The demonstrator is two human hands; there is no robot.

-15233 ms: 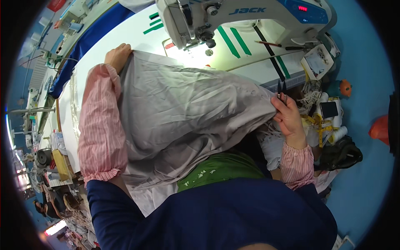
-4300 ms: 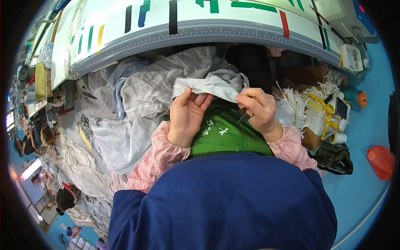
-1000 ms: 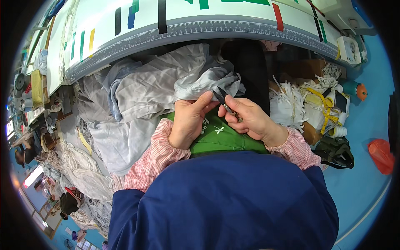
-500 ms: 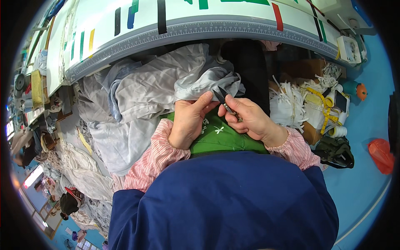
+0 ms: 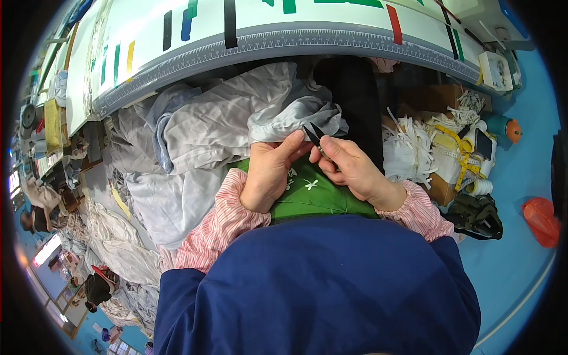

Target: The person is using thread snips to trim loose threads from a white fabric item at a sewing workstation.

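Note:
A light grey, silky cloth (image 5: 213, 121) lies bunched in front of me, over my lap and off to the left. My left hand (image 5: 270, 168) pinches the near edge of it between thumb and fingers. In my right hand (image 5: 355, 170) is a pair of thread snips (image 5: 315, 137) with dark pointed blades. The blades point up and left, slightly apart at the tips, against the cloth edge beside my left thumb. My fingers hide most of the snips' handle. Beneath both hands is a green apron (image 5: 319, 198) with white marks.
A white table (image 5: 266, 15) with a ruler strip (image 5: 284, 40) along its edge runs across the far side. To the right stand white strips (image 5: 408, 157), a yellow tape measure (image 5: 464, 163) and a box (image 5: 441, 188). A red bag (image 5: 541, 221) lies on the blue floor.
My right hand has shifted very slightly, and its fingers have curled closer round the snips. The blades look a little closer together. My left hand keeps its pinch on the cloth.

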